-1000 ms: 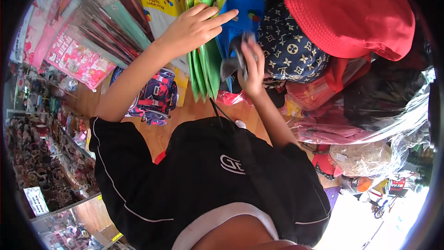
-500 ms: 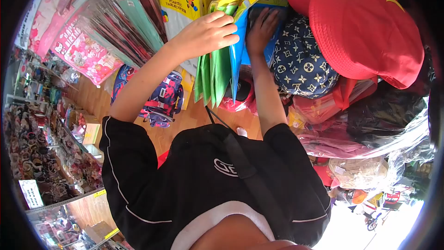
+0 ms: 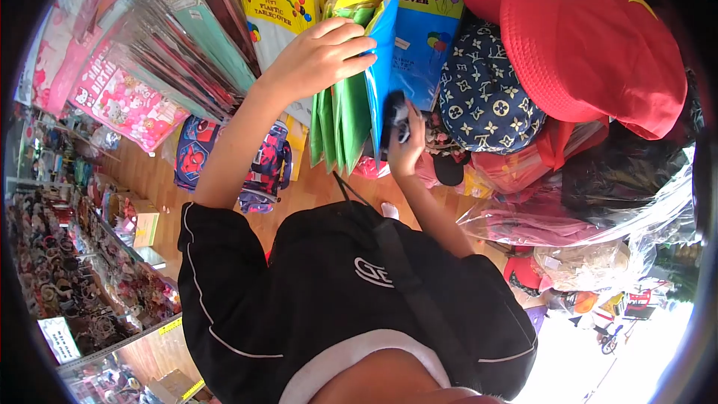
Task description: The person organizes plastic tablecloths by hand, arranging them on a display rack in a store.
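My left hand point(image 3: 325, 60) is closed round a bundle of packets, with green packets point(image 3: 348, 120) under its fingers and a blue one point(image 3: 381, 45) at their right. Close by on the right, my right hand point(image 3: 406, 142) grips a small dark, shiny object point(image 3: 396, 123) beside the lower part of the bundle. A blue tablecover packet point(image 3: 422, 37) with a yellow top hangs behind. To the left of the bundle is a white tablecover packet point(image 3: 277, 19).
Red caps point(image 3: 583, 37) and a dark blue patterned cap point(image 3: 486, 97) are at the right, above plastic-wrapped goods point(image 3: 568, 217). Pink birthday packets point(image 3: 127, 97) hang at the left. A patterned backpack point(image 3: 262, 161) is below, and hair accessories point(image 3: 75, 254) fill the left shelves.
My right hand has come down from the blue packet behind toward my body, with the dark object in it. My left hand and the bundle have shifted slightly left.
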The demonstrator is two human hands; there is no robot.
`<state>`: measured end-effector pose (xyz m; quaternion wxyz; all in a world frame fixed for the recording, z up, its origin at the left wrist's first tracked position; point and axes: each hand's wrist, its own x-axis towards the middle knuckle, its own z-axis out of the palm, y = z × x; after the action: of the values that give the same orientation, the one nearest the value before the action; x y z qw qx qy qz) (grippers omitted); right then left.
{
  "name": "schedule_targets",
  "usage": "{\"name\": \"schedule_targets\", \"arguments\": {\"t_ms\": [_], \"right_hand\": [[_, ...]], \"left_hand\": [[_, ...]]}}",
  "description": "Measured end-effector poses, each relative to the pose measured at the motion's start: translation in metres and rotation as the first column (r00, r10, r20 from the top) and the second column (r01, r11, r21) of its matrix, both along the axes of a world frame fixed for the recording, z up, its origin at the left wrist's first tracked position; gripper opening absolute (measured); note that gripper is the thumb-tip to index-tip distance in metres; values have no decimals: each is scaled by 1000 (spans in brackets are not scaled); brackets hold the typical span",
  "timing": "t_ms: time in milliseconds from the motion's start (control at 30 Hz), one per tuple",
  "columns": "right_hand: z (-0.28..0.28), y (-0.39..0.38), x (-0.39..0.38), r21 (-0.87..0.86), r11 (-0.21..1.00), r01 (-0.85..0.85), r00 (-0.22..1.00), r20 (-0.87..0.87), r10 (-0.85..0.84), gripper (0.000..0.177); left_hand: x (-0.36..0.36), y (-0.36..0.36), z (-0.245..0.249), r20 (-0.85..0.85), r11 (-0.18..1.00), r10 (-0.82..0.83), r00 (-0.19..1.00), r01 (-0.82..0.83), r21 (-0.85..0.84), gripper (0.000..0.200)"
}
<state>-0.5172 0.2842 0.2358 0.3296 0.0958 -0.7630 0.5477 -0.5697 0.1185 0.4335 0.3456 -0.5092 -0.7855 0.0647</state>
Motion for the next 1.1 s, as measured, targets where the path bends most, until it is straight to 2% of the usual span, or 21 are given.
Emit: {"name": "schedule_targets", "arguments": {"t_ms": [67, 133, 233, 300, 333, 400, 433, 467, 533, 600, 667, 700, 733, 800, 833, 867, 933, 967, 1000, 1067, 1100], "right_hand": [[42, -9, -20, 32, 998, 63, 982, -180, -56, 61], [76, -12, -61, -11, 999, 49, 937, -345, -50, 66], [100, -17, -118, 25, 992, 122, 931, -349, -106, 61], [99, -22, -146, 310, 886, 345, 880, -434, -192, 50], [95, -22, -155, 306, 888, 344, 881, -432, -192, 50], [90, -22, -156, 467, 873, 138, 891, -443, 96, 44], [86, -21, -153, 395, 917, -55, 934, -305, 188, 41], [79, -23, -154, 391, 919, -57, 936, -300, 185, 41], [52, -28, -162, 466, 873, -144, 916, -270, 295, 40], [46, -30, -162, 470, 868, -161, 919, -248, 305, 39], [46, -26, -156, 191, 842, -505, 849, -66, 524, 39], [55, -19, -154, 362, 822, -440, 854, -114, 508, 40], [58, -17, -154, 364, 823, -435, 855, -120, 505, 40], [62, -16, -161, 439, 896, -64, 861, -430, 272, 40], [64, -14, -164, 470, 878, 95, 831, -522, 190, 42], [70, -13, -165, 467, 879, 96, 826, -530, 191, 42], [80, -11, -165, 350, 874, 337, 792, -608, -62, 43], [87, -12, -164, 321, 846, 425, 789, -591, -171, 43], [94, -13, -168, 317, 849, 423, 784, -597, -167, 43], [107, -11, -171, 193, 867, 459, 692, -689, -213, 41], [113, -8, -172, 224, 896, 383, 746, -647, -157, 41]], "left_hand": [[2, 1, 1, 20, 1000, 1, 1000, -1, -21, 13], [5, 3, 5, 32, 999, 7, 999, -5, -40, 15], [14, 7, 14, 59, 994, 35, 998, -29, -106, 16], [18, 9, 16, 17, 985, 72, 997, -69, -160, 17], [18, 11, 16, 17, 984, 74, 997, -70, -165, 17], [20, 13, 14, 27, 977, 81, 996, -74, -201, 18], [20, 14, 14, 25, 977, 70, 997, -63, -203, 18], [19, 15, 14, 31, 976, 69, 997, -61, -207, 18], [18, 18, 12, 33, 975, 78, 996, -69, -209, 18], [15, 19, 10, 42, 976, 81, 996, -71, -204, 18], [16, 18, 9, 49, 977, 84, 995, -73, -199, 17], [16, 17, 10, 56, 983, 83, 995, -73, -169, 17], [16, 15, 12, 60, 988, 83, 995, -74, -138, 17], [17, 12, 13, 37, 991, 77, 996, -72, -115, 17], [17, 12, 12, 47, 993, 74, 996, -69, -99, 17], [18, 11, 11, 59, 994, 72, 996, -67, -82, 17], [21, 10, 9, 46, 994, 82, 996, -78, -83, 16], [20, 9, 8, 42, 993, 87, 995, -83, -80, 16], [20, 8, 7, 40, 993, 93, 995, -90, -77, 15], [20, 7, 7, 39, 991, 109, 993, -105, -79, 16], [20, 7, 6, 42, 990, 116, 992, -112, -88, 16]]}}
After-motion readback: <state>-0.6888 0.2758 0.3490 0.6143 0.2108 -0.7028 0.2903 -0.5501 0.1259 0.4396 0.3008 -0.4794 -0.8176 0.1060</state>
